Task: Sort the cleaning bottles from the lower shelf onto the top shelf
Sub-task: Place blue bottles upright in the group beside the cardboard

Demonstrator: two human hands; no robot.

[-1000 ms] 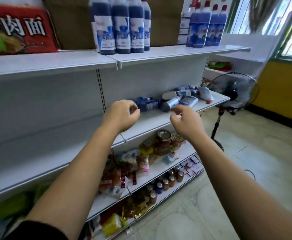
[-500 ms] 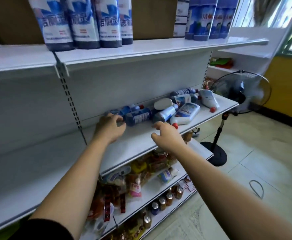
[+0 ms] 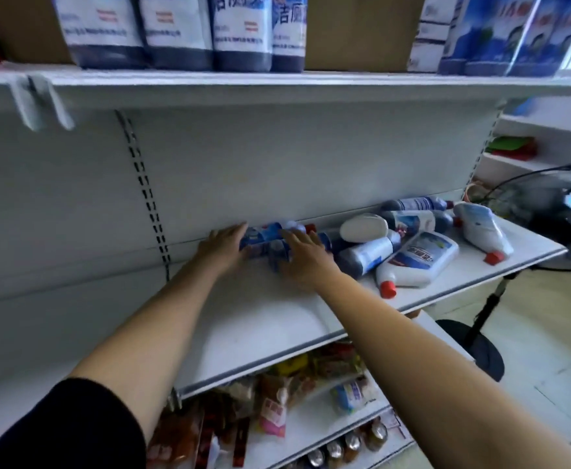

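Observation:
Several blue and white cleaning bottles lie in a heap on the lower shelf point(image 3: 277, 319). My left hand point(image 3: 224, 247) touches the left end of a blue bottle point(image 3: 263, 236) lying at the back, fingers spread. My right hand point(image 3: 306, 253) rests over a second blue bottle point(image 3: 279, 257) beside it, fingers extended, not closed. A white bottle with a red cap point(image 3: 416, 262) lies at the front of the heap, another white bottle point(image 3: 482, 231) further right. The top shelf point(image 3: 209, 84) holds upright dark blue bottles point(image 3: 240, 28) and lighter blue ones point(image 3: 500, 32).
A brown cardboard box point(image 3: 358, 28) stands on the top shelf between the bottle groups. Below are shelves with snack packets point(image 3: 274, 411) and small jars point(image 3: 348, 441). A black standing fan point(image 3: 548, 214) is on the floor at the right.
Both hands have reached further back onto the lower shelf and now touch the blue bottles at the left of the heap. The camera has moved closer.

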